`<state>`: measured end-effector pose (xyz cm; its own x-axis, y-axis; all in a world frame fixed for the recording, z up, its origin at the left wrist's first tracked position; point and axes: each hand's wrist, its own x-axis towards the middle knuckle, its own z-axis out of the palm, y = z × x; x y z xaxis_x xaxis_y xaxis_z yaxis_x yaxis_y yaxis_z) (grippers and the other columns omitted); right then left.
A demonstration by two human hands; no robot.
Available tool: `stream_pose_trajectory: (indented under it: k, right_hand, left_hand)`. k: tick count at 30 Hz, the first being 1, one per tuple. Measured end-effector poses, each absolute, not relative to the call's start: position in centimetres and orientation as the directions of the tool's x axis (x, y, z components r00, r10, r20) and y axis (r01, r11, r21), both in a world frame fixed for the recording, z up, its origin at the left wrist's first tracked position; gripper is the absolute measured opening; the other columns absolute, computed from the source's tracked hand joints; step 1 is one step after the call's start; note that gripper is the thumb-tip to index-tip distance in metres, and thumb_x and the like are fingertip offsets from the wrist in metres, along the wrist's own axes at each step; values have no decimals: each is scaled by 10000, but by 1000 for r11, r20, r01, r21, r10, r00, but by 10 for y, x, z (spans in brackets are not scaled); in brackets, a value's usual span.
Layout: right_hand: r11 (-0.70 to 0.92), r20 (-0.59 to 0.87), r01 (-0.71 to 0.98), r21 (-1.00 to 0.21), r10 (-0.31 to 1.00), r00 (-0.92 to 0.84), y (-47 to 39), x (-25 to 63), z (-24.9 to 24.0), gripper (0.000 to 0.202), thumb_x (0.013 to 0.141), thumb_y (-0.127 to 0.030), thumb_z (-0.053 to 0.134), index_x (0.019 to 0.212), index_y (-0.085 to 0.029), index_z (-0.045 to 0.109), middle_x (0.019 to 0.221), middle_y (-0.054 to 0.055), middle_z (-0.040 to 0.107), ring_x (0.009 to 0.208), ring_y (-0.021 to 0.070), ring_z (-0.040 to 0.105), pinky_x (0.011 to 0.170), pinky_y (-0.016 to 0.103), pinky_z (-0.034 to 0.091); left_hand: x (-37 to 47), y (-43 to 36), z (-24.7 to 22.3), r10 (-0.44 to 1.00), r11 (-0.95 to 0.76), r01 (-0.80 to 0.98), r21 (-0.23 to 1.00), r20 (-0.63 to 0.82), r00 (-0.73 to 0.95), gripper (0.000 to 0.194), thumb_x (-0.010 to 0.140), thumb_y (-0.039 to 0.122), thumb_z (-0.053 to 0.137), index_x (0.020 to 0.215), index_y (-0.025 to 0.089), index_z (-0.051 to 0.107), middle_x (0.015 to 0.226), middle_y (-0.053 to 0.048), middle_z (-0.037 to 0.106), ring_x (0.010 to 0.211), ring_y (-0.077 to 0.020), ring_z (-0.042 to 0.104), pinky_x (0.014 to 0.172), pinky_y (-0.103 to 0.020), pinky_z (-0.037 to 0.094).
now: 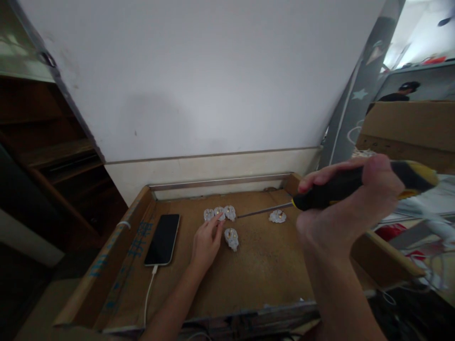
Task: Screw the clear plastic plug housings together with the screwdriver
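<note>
A screwdriver [330,189] with a black and yellow handle is gripped in my right hand [355,208], raised at the right. Its long shaft points left, with the tip beside the rightmost of three clear plugs in a row. My left hand [207,237] has its fingertips on the middle clear plug [219,211], fingers closed in around its near edge. The left plug [208,214] and right plug [230,211] sit close on either side. Another clear plug [232,239] lies just in front of the row, and one more [277,216] lies apart below the screwdriver shaft.
The cardboard work surface [263,270] has raised side edges. A phone [162,239] with a white cable [149,293] lies at the left. Behind stands a white panel [213,85]. A person [400,92] is visible far right, behind a cardboard box [408,123].
</note>
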<state>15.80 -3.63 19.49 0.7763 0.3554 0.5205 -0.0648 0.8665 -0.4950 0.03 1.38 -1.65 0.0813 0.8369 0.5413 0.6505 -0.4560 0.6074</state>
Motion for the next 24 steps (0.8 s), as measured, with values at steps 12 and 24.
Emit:
stream_pose_trajectory:
  k: [12, 24]
  right_hand:
    - [575, 962, 783, -240, 250, 111, -33, 218, 42, 207, 818, -363, 486, 858, -167, 544, 665, 16, 524, 565, 124, 506, 502, 233, 399]
    - [262, 622, 915, -307, 782, -16, -77, 281, -48, 270, 839, -390, 517, 1047, -219, 536, 938, 38, 618, 875, 189, 576, 761, 322, 467]
  left_hand:
    - [1, 12, -10, 916, -321, 759, 566, 388, 99, 281, 879, 225, 472, 1141, 248, 570, 976, -33, 696, 916, -217, 631, 812, -347, 472]
    - [-6, 13, -6, 906, -383, 674, 632, 397, 143, 439, 787, 149, 521, 1214, 245, 493, 1130, -29, 648, 1083, -221, 544, 939, -392, 394]
